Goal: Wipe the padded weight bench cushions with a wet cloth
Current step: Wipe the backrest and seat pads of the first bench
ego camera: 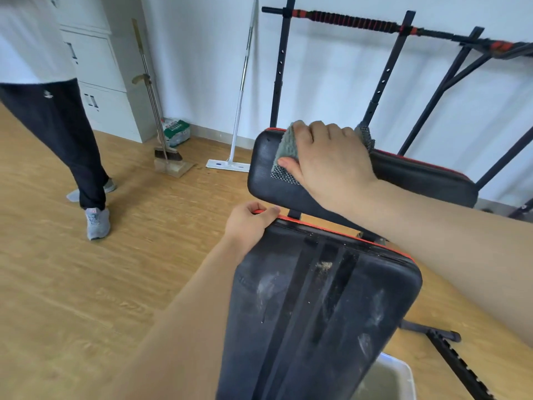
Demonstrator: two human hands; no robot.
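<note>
The right hand (323, 160) grips a grey-green terry cloth (285, 148) against the top edge of the far black padded vinyl cushion (277, 192), thumb in front, fingers curled over the top. The left hand (248, 223) clasps the red-piped upper edge of the near dusty black cushion (317, 298); a white plastic tub (409, 376) sits beside its lower right corner.

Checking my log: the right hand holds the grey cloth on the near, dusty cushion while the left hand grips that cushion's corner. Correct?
Not quite: in the head view the right hand holds the grey cloth on the far cushion. The left hand does grip the corner of the near, dusty cushion.
</note>
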